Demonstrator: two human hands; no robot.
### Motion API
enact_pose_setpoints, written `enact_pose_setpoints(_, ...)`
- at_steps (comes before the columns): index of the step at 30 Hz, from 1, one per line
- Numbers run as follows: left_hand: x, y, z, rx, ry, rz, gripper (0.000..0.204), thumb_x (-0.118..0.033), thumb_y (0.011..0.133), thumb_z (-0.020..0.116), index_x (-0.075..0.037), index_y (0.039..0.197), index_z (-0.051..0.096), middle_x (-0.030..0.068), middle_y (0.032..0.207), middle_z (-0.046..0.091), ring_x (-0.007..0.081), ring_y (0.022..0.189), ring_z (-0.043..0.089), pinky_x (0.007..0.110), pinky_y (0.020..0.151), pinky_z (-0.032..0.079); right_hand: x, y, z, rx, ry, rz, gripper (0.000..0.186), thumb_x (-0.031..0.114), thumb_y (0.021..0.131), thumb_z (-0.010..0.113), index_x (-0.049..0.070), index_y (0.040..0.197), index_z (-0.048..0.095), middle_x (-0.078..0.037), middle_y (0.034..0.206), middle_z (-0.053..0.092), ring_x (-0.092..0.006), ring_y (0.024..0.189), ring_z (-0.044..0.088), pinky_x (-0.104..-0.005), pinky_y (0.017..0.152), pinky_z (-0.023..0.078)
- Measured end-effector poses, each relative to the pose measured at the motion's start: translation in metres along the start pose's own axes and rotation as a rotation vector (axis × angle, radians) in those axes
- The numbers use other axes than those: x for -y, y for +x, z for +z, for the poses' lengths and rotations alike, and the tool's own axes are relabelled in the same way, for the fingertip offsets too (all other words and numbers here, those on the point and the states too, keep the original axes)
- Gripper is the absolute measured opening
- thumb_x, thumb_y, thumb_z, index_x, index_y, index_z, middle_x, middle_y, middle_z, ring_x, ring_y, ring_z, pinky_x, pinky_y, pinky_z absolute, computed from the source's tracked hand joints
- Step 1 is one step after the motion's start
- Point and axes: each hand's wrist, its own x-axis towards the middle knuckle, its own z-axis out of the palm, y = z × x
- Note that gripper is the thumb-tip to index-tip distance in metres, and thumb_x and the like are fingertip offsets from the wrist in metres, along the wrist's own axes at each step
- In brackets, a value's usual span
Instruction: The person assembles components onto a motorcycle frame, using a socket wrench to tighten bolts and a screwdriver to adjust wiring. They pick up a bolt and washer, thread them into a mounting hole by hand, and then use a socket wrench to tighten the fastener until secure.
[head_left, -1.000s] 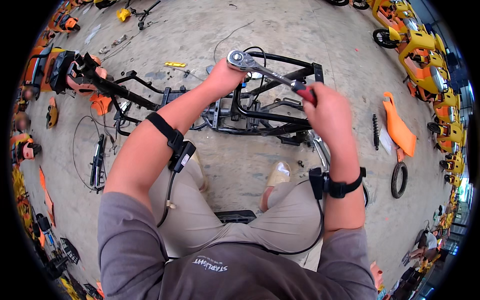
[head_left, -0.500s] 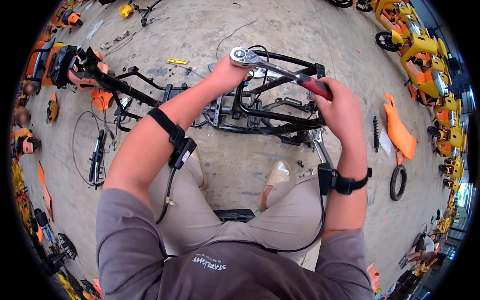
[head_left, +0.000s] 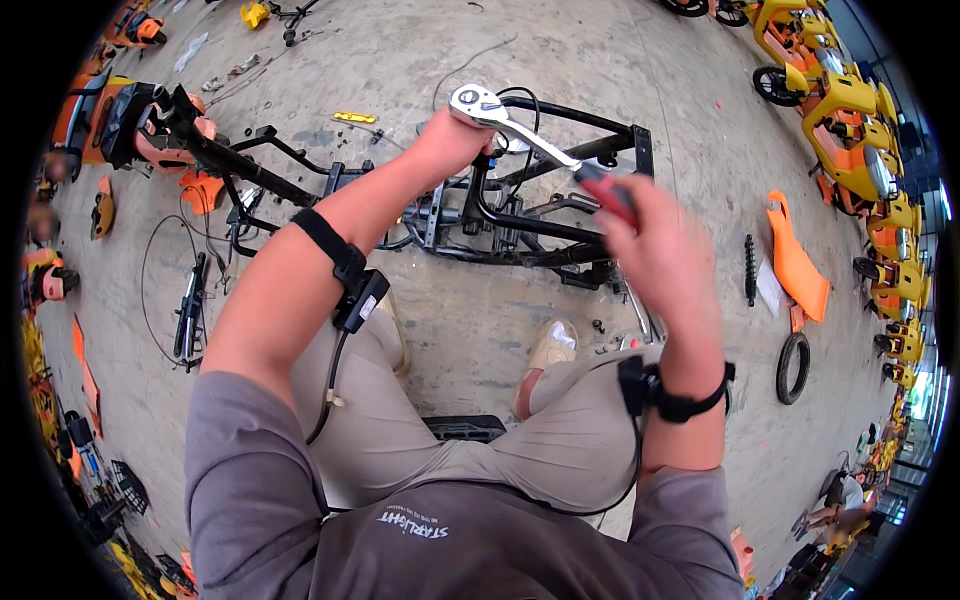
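My right hand [head_left: 660,240], slightly blurred, is closed round the red-and-black grip of a ratchet wrench [head_left: 545,146]. The wrench's round chrome head lies over my left hand [head_left: 456,142], which is closed just under it; its fingers and whatever is beneath the head are mostly hidden. Both hands are above a black tubular vehicle frame [head_left: 530,255] lying on the floor. A dark cable loops up from the frame beside the wrench head. Another chrome tool [head_left: 637,308] is partly visible below my right wrist.
A yellow-handled tool [head_left: 354,117] lies beyond the frame. To the right are a coil spring [head_left: 750,270], an orange panel [head_left: 797,258] and a small tyre [head_left: 793,368]. A black shock-absorber-like part [head_left: 190,310] lies left. Yellow scooters [head_left: 850,130] line the right side.
The wrench handle has swung toward me, with my right hand moving left and nearer. My left hand stays at the wrench head, which has shifted slightly left.
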Motion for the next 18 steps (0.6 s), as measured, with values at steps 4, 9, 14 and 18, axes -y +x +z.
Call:
enact_pose_setpoints(4, -0.009, 0.004, 0.008, 0.047, 0.065, 0.078, 0.018, -0.022, 0.095, 0.065, -0.004, 0.094, 0.067, 0.0013, 0.074, 0.064, 0.0115, 0.071, 0.058, 0.030, 0.067, 0.047, -0.057, 0.036, 0.002, -0.075, 0.073, -0.055, 0.031, 0.021, 0.082, 0.074, 0.006, 0.108, 0.066, -0.019, 0.094, 0.068, -0.0393, 0.090, 0.065, -0.0454, 0.077, 0.051)
enact_pose_setpoints(9, -0.002, -0.002, -0.003, 0.024, -0.028, 0.016, 0.018, -0.021, 0.097, 0.062, -0.007, 0.086, 0.060, 0.0006, 0.074, 0.060, 0.0108, 0.069, 0.054, 0.030, 0.064, 0.043, -0.010, 0.010, 0.000, -0.009, -0.035, -0.159, 0.028, 0.022, 0.081, 0.075, 0.004, 0.098, 0.063, -0.017, 0.083, 0.066, -0.0395, 0.079, 0.065, -0.0461, 0.068, 0.051)
enact_pose_setpoints(14, 0.004, 0.006, 0.010, -0.020, -0.023, 0.137, 0.031, -0.029, 0.101, 0.061, -0.008, 0.079, 0.055, 0.0013, 0.069, 0.055, 0.0132, 0.064, 0.052, 0.031, 0.062, 0.044, 0.056, -0.043, 0.015, 0.122, -0.131, -0.210, 0.031, 0.027, 0.082, 0.074, 0.005, 0.088, 0.052, -0.012, 0.065, 0.061, -0.0318, 0.056, 0.063, -0.0460, 0.056, 0.050)
enact_pose_setpoints(18, -0.003, -0.001, 0.001, 0.016, -0.025, 0.067, 0.027, -0.026, 0.102, 0.059, -0.007, 0.083, 0.059, 0.0020, 0.071, 0.058, 0.0124, 0.067, 0.054, 0.030, 0.065, 0.044, 0.038, -0.020, 0.000, 0.168, -0.101, -0.028, 0.029, 0.025, 0.084, 0.073, 0.006, 0.104, 0.064, -0.018, 0.079, 0.067, -0.0386, 0.074, 0.067, -0.0475, 0.066, 0.052)
